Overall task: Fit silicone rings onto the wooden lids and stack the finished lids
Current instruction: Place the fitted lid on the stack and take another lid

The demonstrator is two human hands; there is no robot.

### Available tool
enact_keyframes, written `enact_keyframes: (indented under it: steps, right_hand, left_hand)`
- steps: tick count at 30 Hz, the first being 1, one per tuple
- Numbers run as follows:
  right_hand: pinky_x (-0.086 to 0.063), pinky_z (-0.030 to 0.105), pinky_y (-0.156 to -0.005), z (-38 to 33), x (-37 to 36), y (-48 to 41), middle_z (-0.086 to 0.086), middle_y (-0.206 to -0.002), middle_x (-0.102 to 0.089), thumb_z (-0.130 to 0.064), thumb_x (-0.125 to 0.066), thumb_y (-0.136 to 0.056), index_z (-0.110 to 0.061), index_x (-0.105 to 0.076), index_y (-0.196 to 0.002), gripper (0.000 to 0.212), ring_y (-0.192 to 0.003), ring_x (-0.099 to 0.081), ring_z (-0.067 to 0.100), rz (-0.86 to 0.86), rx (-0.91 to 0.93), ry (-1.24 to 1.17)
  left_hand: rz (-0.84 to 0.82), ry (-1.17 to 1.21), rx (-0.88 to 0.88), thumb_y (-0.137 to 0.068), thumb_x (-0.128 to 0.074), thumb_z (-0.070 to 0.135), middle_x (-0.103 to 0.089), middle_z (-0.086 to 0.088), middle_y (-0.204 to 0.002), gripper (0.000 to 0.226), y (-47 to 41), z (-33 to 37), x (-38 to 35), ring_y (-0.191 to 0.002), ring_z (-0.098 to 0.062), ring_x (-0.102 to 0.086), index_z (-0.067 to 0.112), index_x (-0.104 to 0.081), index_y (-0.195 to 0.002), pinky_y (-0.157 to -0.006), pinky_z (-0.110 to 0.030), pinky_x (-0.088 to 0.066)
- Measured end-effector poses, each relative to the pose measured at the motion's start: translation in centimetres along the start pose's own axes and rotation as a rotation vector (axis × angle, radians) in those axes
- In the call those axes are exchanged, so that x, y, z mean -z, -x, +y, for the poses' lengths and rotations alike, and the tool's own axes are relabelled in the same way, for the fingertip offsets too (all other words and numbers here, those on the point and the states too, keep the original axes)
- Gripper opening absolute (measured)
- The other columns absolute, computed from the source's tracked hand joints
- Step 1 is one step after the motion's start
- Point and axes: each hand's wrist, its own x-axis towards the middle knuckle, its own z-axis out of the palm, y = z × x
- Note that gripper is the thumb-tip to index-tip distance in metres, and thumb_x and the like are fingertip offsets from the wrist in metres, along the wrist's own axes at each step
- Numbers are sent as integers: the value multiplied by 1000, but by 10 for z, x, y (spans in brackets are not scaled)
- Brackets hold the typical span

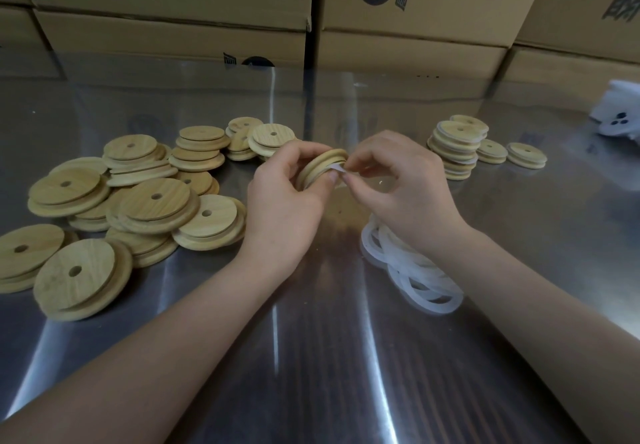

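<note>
Frame centre: left hand (284, 197) grips round grooved wooden lid (323, 163) edge-on, right hand (398, 183) pinches white silicone ring (336, 167) at its rim, steel tabletop (311, 357) showing between forearms below.

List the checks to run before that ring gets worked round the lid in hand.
1. Left hand grips the wooden lid by its rim: ok.
2. Right hand pinches the silicone ring at the lid's groove: ok.
3. Ring seated all round the groove: cannot tell, fingers hide most of it.
4. Spare rings close by: ok, lying beneath the right wrist.
5. Finished stack ready to take another lid: ok, standing at the right, slightly uneven.
</note>
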Motion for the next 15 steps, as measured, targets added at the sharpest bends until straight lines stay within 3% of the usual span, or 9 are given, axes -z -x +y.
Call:
enact_keyframes:
  steps: [6, 15]
  right_hand:
    - [-55, 36, -67, 0, 1, 1, 9, -83, -65, -1, -69, -85, -2, -69, -85, 1, -77, -62, 22, -9, 51, -5]
    - [-55, 38, -67, -2, 0, 2, 8, -78, -68, 1, -71, -83, 0, -70, -80, 3, -74, -64, 21, 66, 11, -17]
  left_hand:
    - [-35, -47, -17, -86, -71, 8, -70, 15, -95, 25, -2, 0, 2, -96, -1, -65, 29, -69, -100, -89, -21, -51]
    - [-41, -74, -55, -83, -71, 3, -71, 13, -92, 27, -6, -2, 3, -94, -4, -66, 27, -71, -96, -89, -25, -51]
